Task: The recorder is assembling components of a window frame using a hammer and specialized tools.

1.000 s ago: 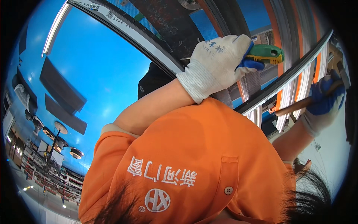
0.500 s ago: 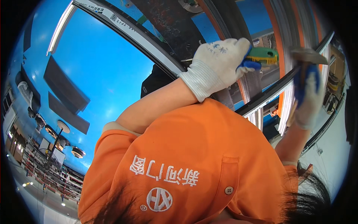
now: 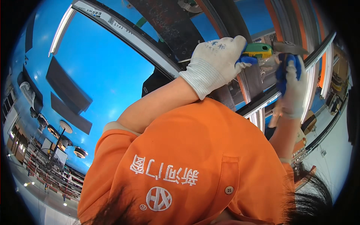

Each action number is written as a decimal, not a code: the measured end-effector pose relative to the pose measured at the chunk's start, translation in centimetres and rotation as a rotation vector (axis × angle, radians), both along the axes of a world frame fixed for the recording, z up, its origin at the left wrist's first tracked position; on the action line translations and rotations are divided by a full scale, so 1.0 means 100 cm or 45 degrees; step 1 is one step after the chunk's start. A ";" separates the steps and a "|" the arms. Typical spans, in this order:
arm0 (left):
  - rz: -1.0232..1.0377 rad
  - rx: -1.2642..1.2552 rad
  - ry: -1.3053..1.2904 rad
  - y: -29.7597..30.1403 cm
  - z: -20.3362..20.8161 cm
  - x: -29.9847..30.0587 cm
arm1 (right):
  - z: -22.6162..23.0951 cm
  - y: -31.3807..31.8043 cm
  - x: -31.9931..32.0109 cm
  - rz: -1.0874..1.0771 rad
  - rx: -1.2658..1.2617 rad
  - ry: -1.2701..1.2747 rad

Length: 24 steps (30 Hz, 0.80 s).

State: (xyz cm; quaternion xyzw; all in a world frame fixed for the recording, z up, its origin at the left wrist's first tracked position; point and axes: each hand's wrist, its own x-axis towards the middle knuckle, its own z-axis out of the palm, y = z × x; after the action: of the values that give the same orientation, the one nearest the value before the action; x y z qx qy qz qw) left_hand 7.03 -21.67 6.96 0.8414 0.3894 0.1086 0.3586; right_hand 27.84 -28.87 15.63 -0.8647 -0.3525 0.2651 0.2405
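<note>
My left hand (image 3: 217,63), in a white knit glove with blue palm, is closed around a tool with a green-and-yellow handle (image 3: 258,50). The butt of that handle, with a hole in it, points right; the tool's working end is hidden, so its kind is unclear. My right hand (image 3: 292,80), gloved the same way and blurred, grips a hammer (image 3: 290,48). The grey hammer head is close to the butt of the handle; whether they touch I cannot tell. Both hands are over a dark-and-silver profile frame (image 3: 131,39).
A blue surface (image 3: 112,78) spreads out on the left, with dark flat strips (image 3: 67,86) on it. Long grey and orange profiles (image 3: 279,22) run beyond my hands. A lit tube lamp (image 3: 62,32) is at the upper left. Racks (image 3: 52,168) stand at the lower left.
My right hand has swung the hammer left, bringing its head close to the green-and-yellow handle. My left hand and its tool have shifted slightly left.
</note>
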 end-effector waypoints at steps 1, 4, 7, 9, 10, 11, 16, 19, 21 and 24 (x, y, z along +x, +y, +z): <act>-0.015 0.001 0.022 -0.001 -0.002 0.001 | -0.001 0.001 0.000 -0.035 -0.002 0.058; -0.044 -0.003 0.071 -0.002 -0.003 0.001 | -0.005 0.001 0.006 -0.103 -0.011 0.178; -0.014 -0.054 0.097 0.003 0.006 0.004 | -0.016 -0.010 0.051 0.062 0.291 -0.059; 0.005 -0.057 0.119 0.005 0.007 0.004 | -0.021 -0.011 0.056 0.123 0.404 -0.126; 0.034 -0.044 0.124 0.004 0.004 0.001 | -0.026 -0.007 0.049 0.085 0.381 0.017; 0.041 -0.045 0.108 0.003 0.002 0.000 | -0.025 -0.007 0.041 0.031 0.340 0.137; 0.045 -0.074 0.047 -0.001 0.007 -0.002 | -0.003 -0.005 0.098 0.033 0.431 0.709; 0.053 -0.083 0.035 0.001 0.010 -0.002 | -0.003 -0.006 0.103 0.256 0.303 -0.385; 0.026 -0.025 -0.078 0.001 0.008 -0.003 | -0.011 -0.001 0.059 0.138 0.392 -0.137; 0.012 0.032 -0.189 0.000 0.007 -0.005 | -0.021 0.003 0.018 0.031 0.473 0.117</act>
State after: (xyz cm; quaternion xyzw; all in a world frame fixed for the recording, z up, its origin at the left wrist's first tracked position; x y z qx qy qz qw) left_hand 6.57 -21.65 7.65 0.8336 0.3642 0.1774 0.3755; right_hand 29.63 -28.61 13.52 -0.7879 -0.3945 0.2377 0.4087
